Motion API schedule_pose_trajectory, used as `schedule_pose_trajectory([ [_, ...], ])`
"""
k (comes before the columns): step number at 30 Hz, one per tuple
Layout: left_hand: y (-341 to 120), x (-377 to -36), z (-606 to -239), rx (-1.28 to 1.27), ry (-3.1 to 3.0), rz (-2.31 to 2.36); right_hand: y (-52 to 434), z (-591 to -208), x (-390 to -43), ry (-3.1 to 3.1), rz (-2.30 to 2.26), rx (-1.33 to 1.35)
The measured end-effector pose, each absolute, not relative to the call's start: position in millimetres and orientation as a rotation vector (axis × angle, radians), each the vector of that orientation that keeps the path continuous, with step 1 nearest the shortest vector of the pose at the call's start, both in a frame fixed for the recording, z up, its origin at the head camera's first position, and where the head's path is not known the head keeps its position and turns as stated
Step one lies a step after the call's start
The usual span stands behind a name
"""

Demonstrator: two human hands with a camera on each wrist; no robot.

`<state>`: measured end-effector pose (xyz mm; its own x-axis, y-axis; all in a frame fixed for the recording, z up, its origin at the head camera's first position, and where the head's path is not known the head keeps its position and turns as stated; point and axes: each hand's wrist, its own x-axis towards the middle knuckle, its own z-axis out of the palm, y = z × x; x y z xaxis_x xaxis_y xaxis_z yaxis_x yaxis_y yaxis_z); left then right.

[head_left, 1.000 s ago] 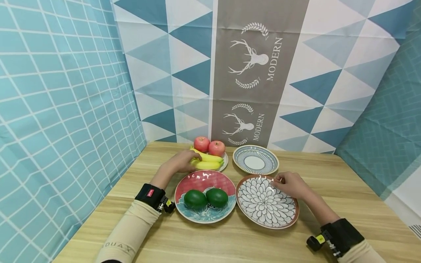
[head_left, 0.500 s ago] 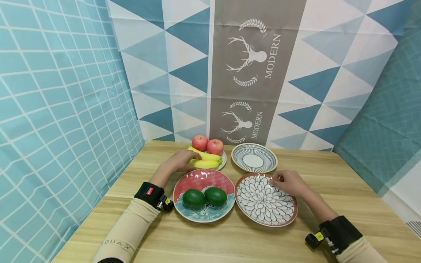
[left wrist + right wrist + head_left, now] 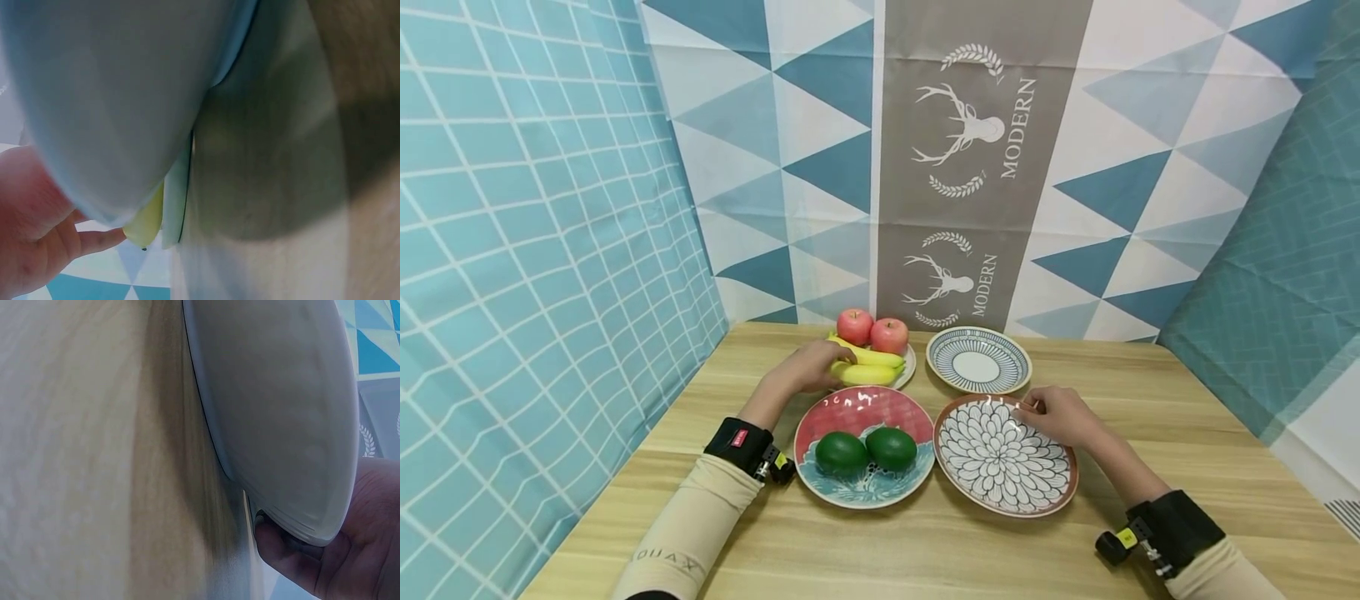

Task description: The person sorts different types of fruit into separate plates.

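Two yellow bananas (image 3: 868, 371) lie together on a small white plate (image 3: 908, 371) at the back left. My left hand (image 3: 812, 367) grips them at their left end; in the left wrist view a fingertip touches the tip of one banana (image 3: 145, 224). My right hand (image 3: 1060, 415) pinches the far right rim of a brown-rimmed plate with a petal pattern (image 3: 1003, 458). Seen from the right wrist, fingers curl beneath that plate's rim (image 3: 312, 531). Left of it stands a red and teal plate (image 3: 865, 408) holding two dark green avocado-like fruits (image 3: 891, 449).
Two pink-red apples (image 3: 889, 336) sit behind the bananas on the small plate. A blue-and-white striped plate (image 3: 979, 367) stands at the back, behind the petal plate. The wooden table (image 3: 880, 554) meets a patterned cloth backdrop behind and a blue tiled sheet at left.
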<state>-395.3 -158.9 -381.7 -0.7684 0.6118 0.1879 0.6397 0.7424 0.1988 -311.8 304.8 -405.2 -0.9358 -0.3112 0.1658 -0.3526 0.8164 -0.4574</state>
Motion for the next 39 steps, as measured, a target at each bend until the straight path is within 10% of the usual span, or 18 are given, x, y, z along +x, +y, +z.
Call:
schedule_pose_trajectory([
  [39,-174,-380,-353,-0.992,-2.825,-0.324,305,-406,-311,-2.913,0.743,0.524],
])
